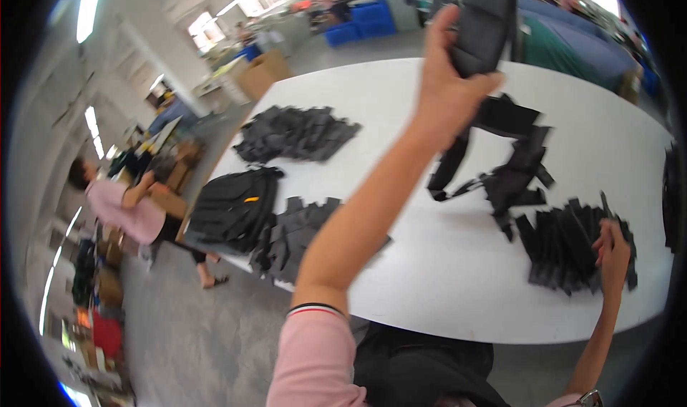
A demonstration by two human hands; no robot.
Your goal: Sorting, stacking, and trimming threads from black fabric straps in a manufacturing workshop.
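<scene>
My left hand (447, 95), raised over the far side of the table, is closed on a black padded strap (486, 24) with stitched segments. The strap's upper end runs out of view. Below it, black webbing and fabric pieces (519, 167) trail over the white tabletop; whether they join the held strap cannot be told. My right hand (613, 253) is closed at the right side of a pile of black fabric strips (565, 246). A thin dark piece (605, 203) sticks up above its fingers, too blurred to name.
On the white table (422, 278) lie a black backpack (235, 210), a far pile of dark strips (297, 133) and a nearer pile (304, 231), partly behind my left arm. Another person (125, 206) stands left of the table. Blue bins (361, 22) and a cardboard box (265, 74) stand beyond.
</scene>
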